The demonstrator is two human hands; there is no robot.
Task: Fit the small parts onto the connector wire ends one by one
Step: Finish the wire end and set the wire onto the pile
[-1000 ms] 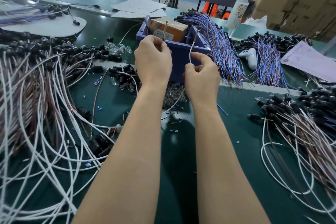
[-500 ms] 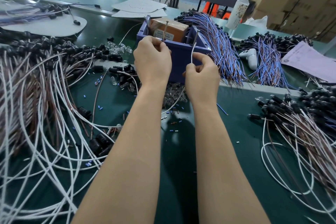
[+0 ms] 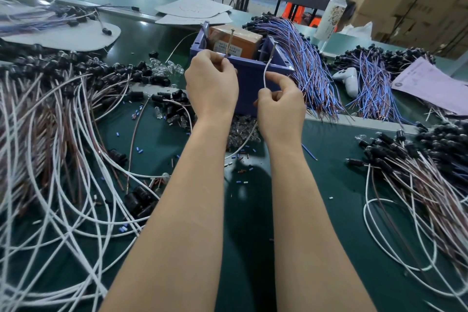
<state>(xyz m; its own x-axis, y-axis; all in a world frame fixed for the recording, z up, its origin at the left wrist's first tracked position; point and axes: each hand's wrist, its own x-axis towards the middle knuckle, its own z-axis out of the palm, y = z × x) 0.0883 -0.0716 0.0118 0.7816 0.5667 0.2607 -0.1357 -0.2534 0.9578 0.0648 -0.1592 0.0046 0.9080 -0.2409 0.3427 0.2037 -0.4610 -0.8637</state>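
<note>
Over the green worktop (image 3: pixel 329 159), just before the blue bin (image 3: pixel 249 88), the left hand (image 3: pixel 211 83) pinched a brown wire (image 3: pixel 231 39) upright in its curled fingers (image 3: pixel 218 63), and the right hand (image 3: pixel 281 106) pinched a white wire (image 3: pixel 265 73) between thumb and forefinger. The brown box (image 3: pixel 243 37) in the bin bore a pale label (image 3: pixel 236 50), its print too small to read.

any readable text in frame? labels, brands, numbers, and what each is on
No text is legible enough to quote.
White label on the brown box in the blue bin: printed lines, too blurred to read.
Label on the bottle: patterned, no legible words.
Paper sheet at right: round mark and faint print, too small to read.
</note>
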